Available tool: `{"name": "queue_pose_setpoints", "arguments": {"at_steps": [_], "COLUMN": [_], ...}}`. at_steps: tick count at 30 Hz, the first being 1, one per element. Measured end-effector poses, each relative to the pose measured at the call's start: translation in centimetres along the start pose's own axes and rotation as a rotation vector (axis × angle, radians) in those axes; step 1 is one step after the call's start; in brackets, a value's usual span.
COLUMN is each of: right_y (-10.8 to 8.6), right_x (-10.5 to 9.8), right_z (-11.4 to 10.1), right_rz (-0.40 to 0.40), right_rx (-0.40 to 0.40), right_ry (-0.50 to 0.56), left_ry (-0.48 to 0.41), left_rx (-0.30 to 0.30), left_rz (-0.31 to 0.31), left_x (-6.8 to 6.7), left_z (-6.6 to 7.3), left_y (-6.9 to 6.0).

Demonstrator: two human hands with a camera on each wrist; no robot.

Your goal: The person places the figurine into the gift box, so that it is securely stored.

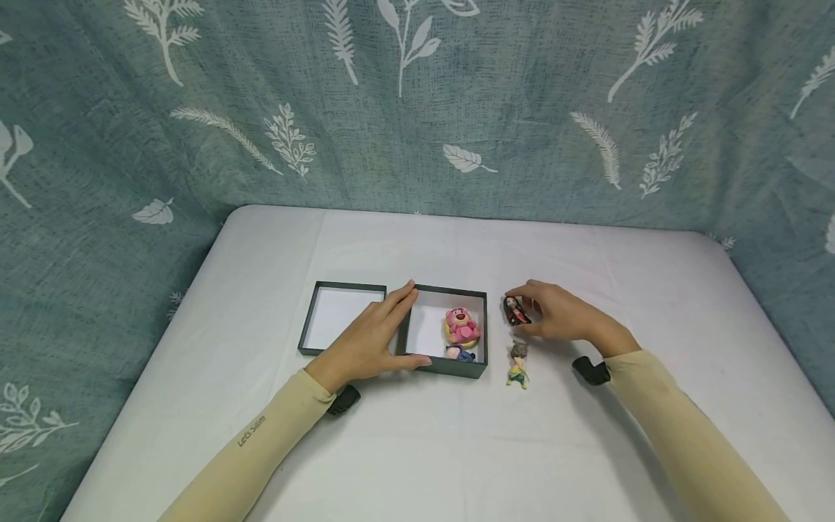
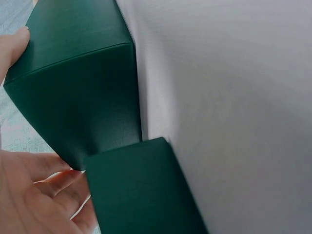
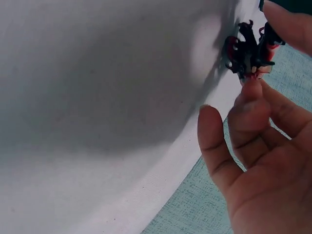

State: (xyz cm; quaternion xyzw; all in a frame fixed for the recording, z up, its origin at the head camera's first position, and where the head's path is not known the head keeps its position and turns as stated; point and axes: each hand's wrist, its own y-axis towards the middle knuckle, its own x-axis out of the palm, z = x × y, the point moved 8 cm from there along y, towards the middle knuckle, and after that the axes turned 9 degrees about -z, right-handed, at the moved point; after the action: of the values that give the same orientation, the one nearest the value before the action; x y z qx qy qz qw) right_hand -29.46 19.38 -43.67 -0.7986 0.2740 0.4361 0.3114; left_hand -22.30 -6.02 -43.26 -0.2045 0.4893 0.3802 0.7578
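Observation:
My left hand (image 1: 373, 339) grips the left end of a dark green box (image 1: 450, 367), thumb at the front wall and fingers at the back. The left wrist view shows that box's outer wall (image 2: 83, 102) between thumb and fingers. Inside the box lie a pink bear figurine (image 1: 462, 328) and a smaller blue-and-pink figurine (image 1: 460, 353). To the right of the box, my right hand (image 1: 557, 313) pinches a black-and-red figurine (image 1: 516, 311) between thumb and fingertips. Just in front of it, a figurine with a grey-brown head and a green-and-yellow lower part (image 1: 517, 365) lies on the table.
A shallow green-rimmed tray, perhaps the box's lid (image 1: 346, 310), lies left of the box with its white inside facing up. A white cloth covers the table (image 1: 417, 449). Behind it hangs a green leaf-patterned curtain (image 1: 522, 94).

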Motion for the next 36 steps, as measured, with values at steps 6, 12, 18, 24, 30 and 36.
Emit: {"name": "queue_pose_setpoints", "arguments": {"at_steps": [6, 12, 18, 24, 30, 36], "right_y": [0.0, -0.7, -1.1, -1.2, -1.3, -1.3], "right_x": [0.1, 0.1, 0.2, 0.0, -0.5, -0.9], "right_z": [0.6, 1.6, 2.5, 2.6, 2.0, 1.4], "right_rz": [-0.02, -0.061, -0.071, -0.046, -0.02, -0.013], "right_rx": [0.019, 0.039, 0.049, 0.047, 0.025, 0.019], "right_ry": [0.06, 0.098, 0.123, 0.142, 0.16, 0.174], "left_ry": [0.002, 0.001, -0.007, -0.006, 0.001, 0.005], "left_rx": [-0.008, -0.002, -0.011, -0.014, 0.0, 0.002], "left_rz": [-0.004, -0.002, -0.008, -0.009, 0.006, 0.009], "left_x": [0.0, 0.0, -0.1, 0.0, -0.1, -0.1], "left_z": [0.0, 0.1, 0.1, 0.1, 0.2, 0.1], "left_y": [0.0, 0.1, 0.0, -0.1, -0.2, -0.1]}}
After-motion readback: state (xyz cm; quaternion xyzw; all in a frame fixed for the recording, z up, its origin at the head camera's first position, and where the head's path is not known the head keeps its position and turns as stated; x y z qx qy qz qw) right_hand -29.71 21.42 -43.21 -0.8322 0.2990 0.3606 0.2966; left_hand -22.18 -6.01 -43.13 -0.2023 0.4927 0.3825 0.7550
